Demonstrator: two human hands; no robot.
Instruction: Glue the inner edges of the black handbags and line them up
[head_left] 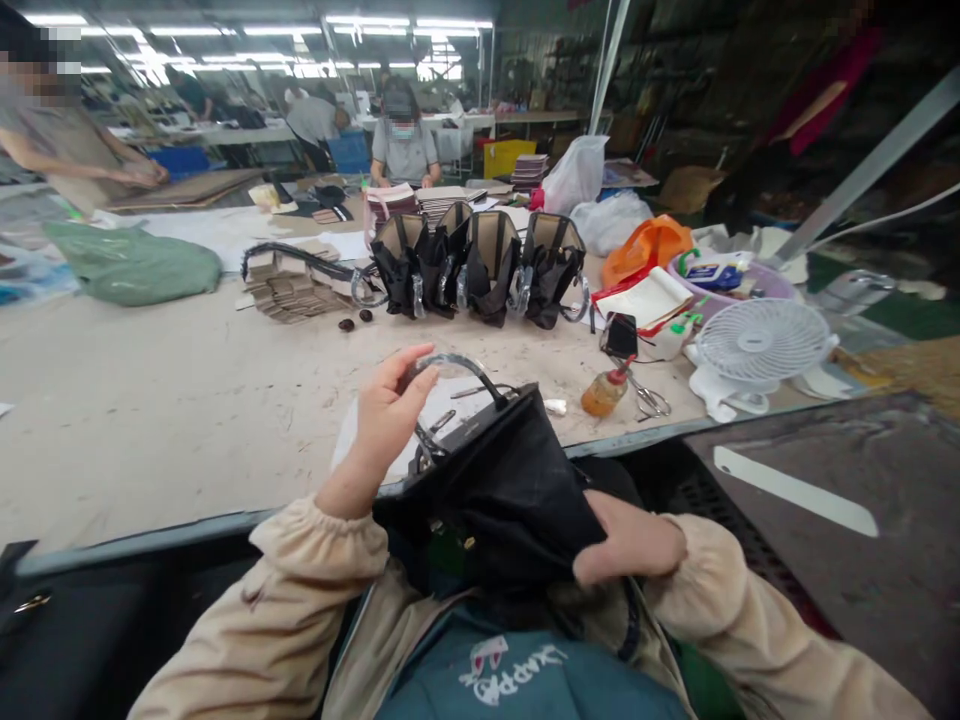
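Observation:
A black bag (pixel 502 480) lies tilted at the table's front edge, over my lap. My left hand (pixel 390 420) is raised at its plastic-wrapped handle (pixel 457 362), thumb and fingers curled round the handle's left side. On the right, my right hand (pixel 630 540) grips the bag's lower side, its thumb on the black cloth and the other fingers hidden behind. Just beyond the bag, small metal tools (pixel 442 421) rest on a white sheet. A glue bottle (pixel 604 392) with a red cap stands to the right, beside scissors (pixel 651 400).
Several black bags (pixel 489 265) stand in a row across the table (pixel 187 400). Stacked brown pieces (pixel 289 285) and a green bag (pixel 131 262) are left. A white fan (pixel 763 340), phone (pixel 621 335) and purple basket (pixel 772 283) are right. Other people work beyond.

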